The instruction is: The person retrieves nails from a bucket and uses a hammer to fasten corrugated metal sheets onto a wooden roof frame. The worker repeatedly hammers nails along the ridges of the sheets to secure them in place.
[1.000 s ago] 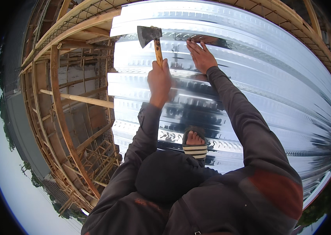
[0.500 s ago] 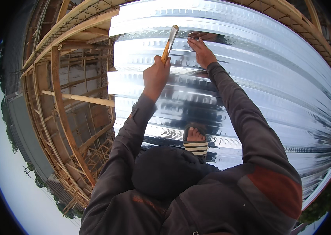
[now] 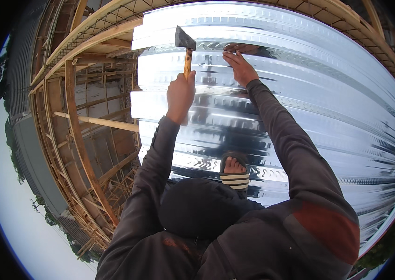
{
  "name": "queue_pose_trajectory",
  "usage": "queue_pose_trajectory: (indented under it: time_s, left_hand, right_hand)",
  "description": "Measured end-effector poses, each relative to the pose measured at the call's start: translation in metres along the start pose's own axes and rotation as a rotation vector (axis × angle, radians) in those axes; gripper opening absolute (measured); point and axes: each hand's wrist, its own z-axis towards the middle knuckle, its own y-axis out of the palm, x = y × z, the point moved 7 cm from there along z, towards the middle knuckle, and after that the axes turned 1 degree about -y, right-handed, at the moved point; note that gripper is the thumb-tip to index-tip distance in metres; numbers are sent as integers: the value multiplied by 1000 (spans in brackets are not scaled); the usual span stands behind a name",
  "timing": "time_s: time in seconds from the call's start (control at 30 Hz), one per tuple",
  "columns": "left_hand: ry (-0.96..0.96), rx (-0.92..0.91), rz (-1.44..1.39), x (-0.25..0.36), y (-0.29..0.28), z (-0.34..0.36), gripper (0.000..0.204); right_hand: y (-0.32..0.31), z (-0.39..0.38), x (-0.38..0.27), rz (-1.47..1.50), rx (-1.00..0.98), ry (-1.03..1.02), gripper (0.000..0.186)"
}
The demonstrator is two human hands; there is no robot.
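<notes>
My left hand (image 3: 181, 99) is wrapped round the wooden handle of a hammer (image 3: 188, 57). Its dark metal head points away from me, over the far part of shiny corrugated metal decking (image 3: 234, 100). To the right, my right hand (image 3: 240, 69) reaches over a raised rib of the decking with its fingers stretched out, holding nothing visible. Those fingertips seem to rest on the metal, where a dark reflection shows beside them. A foot in a striped sandal (image 3: 234, 175) stands on the decking nearer to me.
Left of the decking's edge, a drop opens onto timber framing and a wooden post (image 3: 77, 126). A pale pole (image 3: 97, 120) runs across that gap. Along the far side lies steel reinforcement (image 3: 108, 22) beside wooden planks (image 3: 97, 41).
The hammer has swung left and turned, so its head now shows broadside. My left hand has shifted slightly left; the right hand stays almost in place.
</notes>
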Motion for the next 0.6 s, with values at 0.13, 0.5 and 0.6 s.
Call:
queue_pose_trajectory:
  time_s: [0.13,0.5,0.6]
  left_hand:
    - [-166,168,-197,16,-35,-17,49]
    - [-172,91,-51,-14,21,-27,55]
    - [-80,-255,78,-52,60,3,57]
  right_hand:
    - [-1,-3,2,14,-28,-7,59]
    - [-3,-4,-11,-18,-25,-8,59]
    - [-3,9,-13,-24,-14,-18,59]
